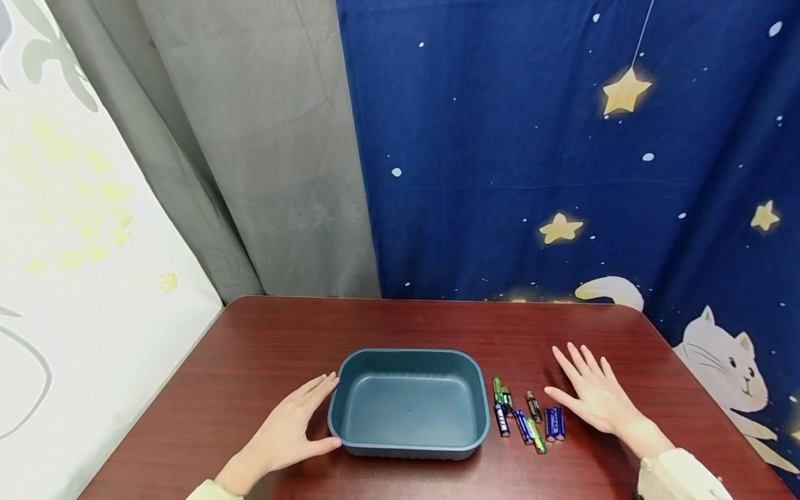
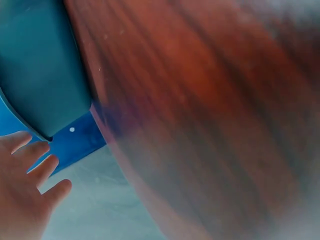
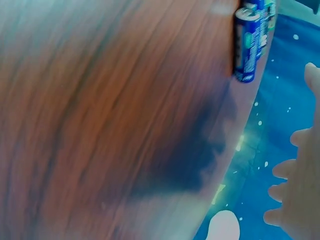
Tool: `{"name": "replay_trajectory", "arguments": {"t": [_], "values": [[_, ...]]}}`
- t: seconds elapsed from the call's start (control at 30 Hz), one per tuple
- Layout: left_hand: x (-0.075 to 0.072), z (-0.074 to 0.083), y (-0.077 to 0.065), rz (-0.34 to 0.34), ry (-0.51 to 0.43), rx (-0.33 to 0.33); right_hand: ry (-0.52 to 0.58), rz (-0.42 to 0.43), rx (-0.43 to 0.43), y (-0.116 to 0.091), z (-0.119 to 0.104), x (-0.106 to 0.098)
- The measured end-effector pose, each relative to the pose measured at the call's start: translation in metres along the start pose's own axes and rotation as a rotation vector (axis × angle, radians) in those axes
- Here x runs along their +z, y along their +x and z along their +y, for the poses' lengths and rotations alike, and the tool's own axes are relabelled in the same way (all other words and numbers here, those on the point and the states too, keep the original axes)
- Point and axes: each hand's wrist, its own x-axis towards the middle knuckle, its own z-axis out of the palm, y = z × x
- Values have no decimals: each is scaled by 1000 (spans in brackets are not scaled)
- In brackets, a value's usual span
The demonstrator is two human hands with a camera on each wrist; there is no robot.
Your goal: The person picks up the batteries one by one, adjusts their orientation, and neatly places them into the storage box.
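A dark teal plastic basin [image 1: 409,444] stands on the table in the head view, with nothing inside it. My left hand [image 1: 284,430] is at the basin's left side, fingers extended, its fingertips at the rim; whether they touch it I cannot tell. To the right of the basin lie several batteries, among them a green battery [image 1: 535,436], a dark battery [image 1: 532,406] and a blue battery [image 1: 502,420]. My right hand [image 1: 594,396] is spread flat to the right of them, holding nothing. A blue battery [image 3: 245,50] also shows in the right wrist view.
The reddish-brown wooden table [image 1: 287,326] has rounded far corners. Behind it hang a grey curtain [image 1: 269,139] and a blue curtain [image 1: 487,139] with stars and a cat. A white patterned surface [image 1: 81,312] borders the left edge.
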Motion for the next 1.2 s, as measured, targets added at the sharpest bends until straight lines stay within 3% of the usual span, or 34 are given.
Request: {"name": "replay_trajectory", "arguments": {"t": [0.3, 0.57, 0.83, 0.97, 1.2], "values": [[0, 2, -1, 0, 18, -1, 224, -23, 28, -5, -6, -2], [0, 7, -5, -8, 18, -28, 396, 52, 39, -13, -6, -5], [2, 10, -6, -11, 17, -36, 479, 122, 24, -26, 1, 0], [2, 10, -6, -9, 17, -39, 500, 139, -8, -33, 4, 4], [2, 10, -5, -12, 14, -45, 514, 174, -152, -43, 4, 9]]}}
